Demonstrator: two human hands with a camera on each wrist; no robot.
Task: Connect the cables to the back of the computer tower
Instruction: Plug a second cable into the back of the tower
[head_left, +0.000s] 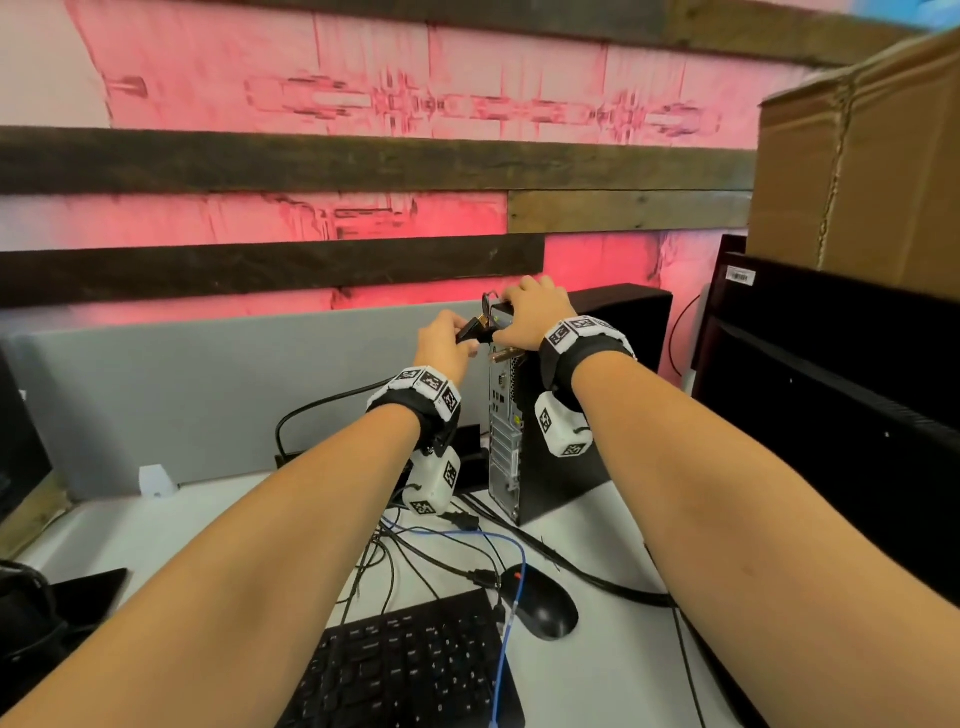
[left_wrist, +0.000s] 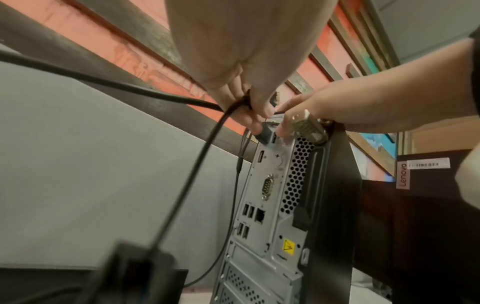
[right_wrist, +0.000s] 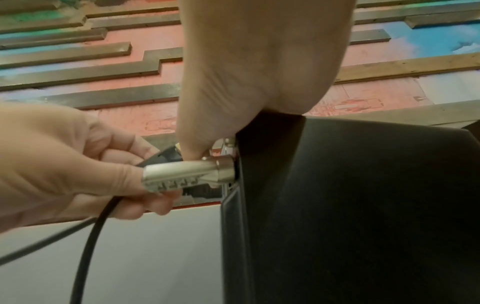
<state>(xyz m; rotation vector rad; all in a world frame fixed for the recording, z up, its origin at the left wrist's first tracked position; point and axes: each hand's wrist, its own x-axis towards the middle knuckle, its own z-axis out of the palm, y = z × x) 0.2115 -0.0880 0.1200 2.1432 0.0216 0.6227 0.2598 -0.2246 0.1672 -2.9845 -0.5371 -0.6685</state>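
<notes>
The black computer tower (head_left: 597, 415) stands on the desk with its metal rear panel (left_wrist: 267, 205) facing left. My left hand (head_left: 467, 338) pinches a black cable plug (left_wrist: 263, 133) and holds it against the top port of that panel; its black cable (left_wrist: 202, 160) trails down to the left. My right hand (head_left: 524, 306) grips the tower's top rear corner, with its thumb (right_wrist: 193, 150) down beside the plug (right_wrist: 163, 157). A silver combination lock (right_wrist: 187, 174) sticks out of the panel just below my hands. The port itself is hidden behind fingers.
Loose black cables and a blue cable (head_left: 511, 571) lie on the white desk by a black keyboard (head_left: 410, 670) and a mouse (head_left: 545, 603). A grey partition (head_left: 208, 389) stands behind. A monitor back (head_left: 831, 415) and a cardboard box (head_left: 872, 156) crowd the right.
</notes>
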